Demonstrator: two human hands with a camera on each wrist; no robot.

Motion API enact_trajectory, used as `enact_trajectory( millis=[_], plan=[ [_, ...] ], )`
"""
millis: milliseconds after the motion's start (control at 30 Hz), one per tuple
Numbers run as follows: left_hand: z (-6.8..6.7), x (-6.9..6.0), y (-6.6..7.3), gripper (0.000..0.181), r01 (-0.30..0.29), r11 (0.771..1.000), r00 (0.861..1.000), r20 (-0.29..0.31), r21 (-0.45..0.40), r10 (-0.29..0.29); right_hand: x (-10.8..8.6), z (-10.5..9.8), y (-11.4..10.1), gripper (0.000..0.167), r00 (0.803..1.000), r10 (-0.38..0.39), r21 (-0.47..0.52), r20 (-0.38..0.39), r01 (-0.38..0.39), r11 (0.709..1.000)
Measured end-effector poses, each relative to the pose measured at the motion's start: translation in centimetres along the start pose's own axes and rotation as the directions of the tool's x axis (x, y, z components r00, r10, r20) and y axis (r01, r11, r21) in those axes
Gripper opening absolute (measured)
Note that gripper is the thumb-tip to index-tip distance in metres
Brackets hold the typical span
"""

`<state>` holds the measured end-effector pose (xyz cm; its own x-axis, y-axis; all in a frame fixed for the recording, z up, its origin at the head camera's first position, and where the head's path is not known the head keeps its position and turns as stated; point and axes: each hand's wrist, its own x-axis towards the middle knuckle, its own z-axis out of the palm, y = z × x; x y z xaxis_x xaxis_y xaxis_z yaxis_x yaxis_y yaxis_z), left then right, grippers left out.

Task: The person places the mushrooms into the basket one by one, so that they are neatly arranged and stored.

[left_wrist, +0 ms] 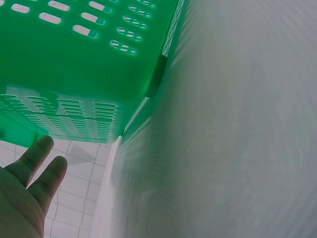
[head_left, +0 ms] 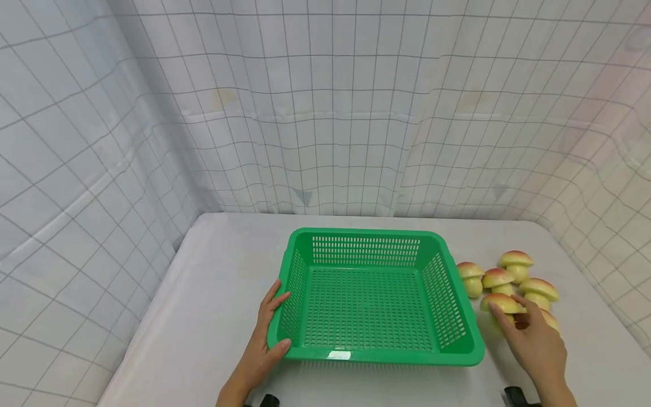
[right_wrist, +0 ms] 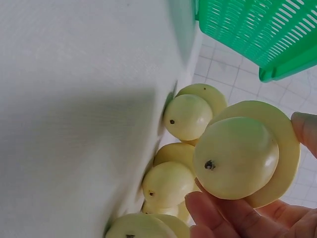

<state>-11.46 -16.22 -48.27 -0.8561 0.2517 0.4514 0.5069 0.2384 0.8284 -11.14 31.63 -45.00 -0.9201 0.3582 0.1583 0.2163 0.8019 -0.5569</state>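
Note:
My left hand (head_left: pixel 261 333) rests on the left rim of a green plastic basket (head_left: pixel 378 356), thumb over the near corner and fingers spread along the side. Two of its fingers (left_wrist: pixel 49 181) stand out straight beside the perforated wall in the left wrist view. To the basket's right, my right hand (head_left: pixel 539 342) pinches a yellow toy mushroom (head_left: pixel 500 302) with a reddish cap. The right wrist view shows this mushroom (right_wrist: pixel 237 158) between thumb and fingers, its stem end towards the camera and apart from the table.
Several more toy mushrooms stand close together behind and beside the right hand, one mushroom (head_left: pixel 473 285) right by the basket's wall. A white cloth covers the table (head_left: pixel 213 271). White gridded curtains (head_left: pixel 346 141) hang at the back and sides.

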Motion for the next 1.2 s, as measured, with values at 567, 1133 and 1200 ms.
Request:
enact_trajectory(
  millis=[567,1133,1200],
  plan=[
    [0.1,-0.1,0.0,0.071,0.012,1.000,1.000,-0.009,-0.004,-0.012,0.8,-0.7,-0.9,0.065,0.993,-0.047,0.026,-0.104,0.050,0.998],
    [0.2,0.0,0.0,0.071,0.023,1.000,1.000,-0.013,-0.015,-0.023,1.7,-1.9,-2.0,0.062,0.994,-0.049,0.105,-0.102,0.059,0.993],
    [0.2,0.0,0.1,0.070,0.020,1.000,1.000,-0.014,-0.013,-0.020,1.7,-2.1,-2.3,0.060,0.993,-0.056,0.125,-0.106,0.069,0.990]
  ],
)
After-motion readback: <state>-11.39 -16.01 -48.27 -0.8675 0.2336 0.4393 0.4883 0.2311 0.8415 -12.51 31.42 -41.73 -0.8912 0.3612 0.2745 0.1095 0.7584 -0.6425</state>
